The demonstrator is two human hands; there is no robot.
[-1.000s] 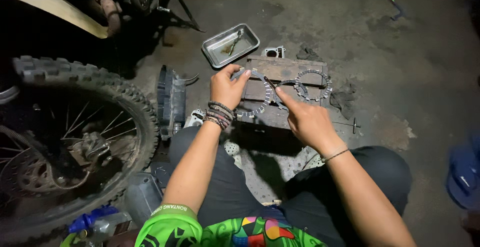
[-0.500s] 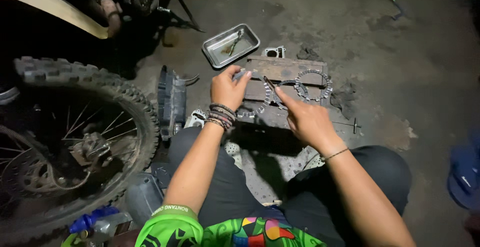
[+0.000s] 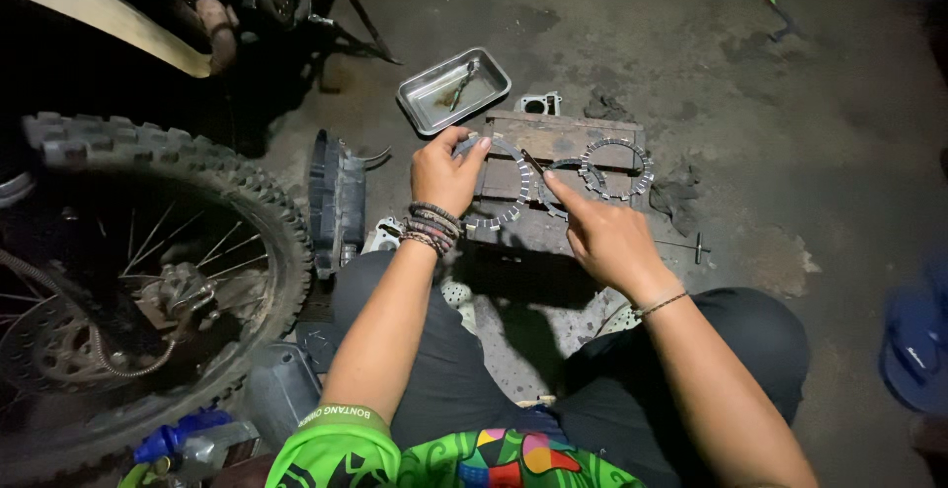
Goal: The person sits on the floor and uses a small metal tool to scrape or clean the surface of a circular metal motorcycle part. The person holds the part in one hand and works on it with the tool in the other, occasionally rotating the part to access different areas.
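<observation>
Two hands on a wooden block [image 3: 553, 142]: left hand [image 3: 444, 177] pinches a toothed ring [image 3: 504, 187], right hand [image 3: 602, 236] fingers a second ring [image 3: 563, 177]

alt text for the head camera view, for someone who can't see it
A seated person's left hand grips a toothed clutch ring on a wooden block while the right hand points beside a second ring. A metal tray lies beyond, a knobby wheel to the left.
</observation>
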